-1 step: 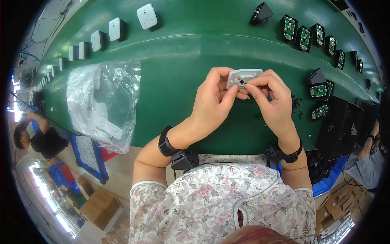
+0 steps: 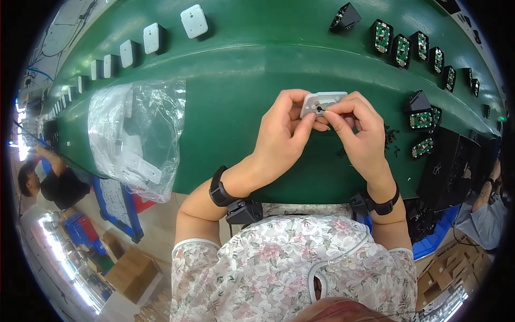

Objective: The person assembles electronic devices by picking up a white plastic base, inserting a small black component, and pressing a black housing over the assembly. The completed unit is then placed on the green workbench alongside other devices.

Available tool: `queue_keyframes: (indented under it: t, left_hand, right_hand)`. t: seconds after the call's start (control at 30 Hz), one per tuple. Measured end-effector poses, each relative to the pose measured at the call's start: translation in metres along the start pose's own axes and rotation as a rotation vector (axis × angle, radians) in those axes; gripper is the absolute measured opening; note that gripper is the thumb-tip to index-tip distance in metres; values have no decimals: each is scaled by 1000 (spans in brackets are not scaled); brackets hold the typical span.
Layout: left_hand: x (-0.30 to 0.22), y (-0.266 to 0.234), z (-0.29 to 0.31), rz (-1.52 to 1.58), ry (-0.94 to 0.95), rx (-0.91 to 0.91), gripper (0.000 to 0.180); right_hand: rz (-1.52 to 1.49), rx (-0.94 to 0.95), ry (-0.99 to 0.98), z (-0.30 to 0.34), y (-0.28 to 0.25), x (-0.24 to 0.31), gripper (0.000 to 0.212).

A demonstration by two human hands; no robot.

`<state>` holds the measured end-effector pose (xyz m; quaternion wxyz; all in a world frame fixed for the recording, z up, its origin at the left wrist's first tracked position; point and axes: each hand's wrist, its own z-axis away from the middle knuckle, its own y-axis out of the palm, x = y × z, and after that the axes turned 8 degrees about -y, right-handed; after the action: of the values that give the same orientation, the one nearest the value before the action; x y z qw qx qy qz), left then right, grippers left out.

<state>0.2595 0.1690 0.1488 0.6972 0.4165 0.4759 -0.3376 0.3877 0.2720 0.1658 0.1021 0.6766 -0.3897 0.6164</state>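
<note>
Between my hands, above the green table (image 2: 230, 134), is a light grey plastic cover (image 2: 335, 99) with its moulded inner side up. My left hand (image 2: 283, 127) grips its left end, thumb at the near edge and fingers behind. The thumb and forefinger of my right hand (image 2: 358, 126) pinch a small black part (image 2: 320, 108) at the middle of the cover. Its exact kind is too small to tell, and my fingertips partly hide it. More small black pieces (image 2: 391, 140) lie scattered on the table beside my right hand.
A clear plastic bag (image 2: 155, 118) of pale covers lies at the left. White-topped housings (image 2: 194, 22) stand in a row at far left; black housings with green circuit boards (image 2: 382, 37) line the far right. A black box (image 2: 448, 169) sits at the right edge. Other people work at both sides.
</note>
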Motion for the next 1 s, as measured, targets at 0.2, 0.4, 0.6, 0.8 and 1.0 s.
queue_keyframes:
  t: [0.2, 0.4, 0.6, 0.8, 1.0]
  left_hand:
    - [10, 2, -1, -87, 211, -25, 15]
    - [7, -3, -1, -230, 248, -25, 12]
    - [-2, -8, -1, 123, 38, 48, 9]
    - [-4, -9, 1, 21, 43, 92, 11]
    - [-8, -21, -4, 38, -4, 110, 23]
  right_hand:
    - [-376, -47, 199, -1, 5, -7, 5]
    - [-168, -11, 95, 2, 5, -10, 7]
    - [97, -220, -113, -7, 1, 6, 16]
    - [70, 56, 2, -7, -10, 0, 16]
    - [98, 131, 122, -17, -3, 17, 18]
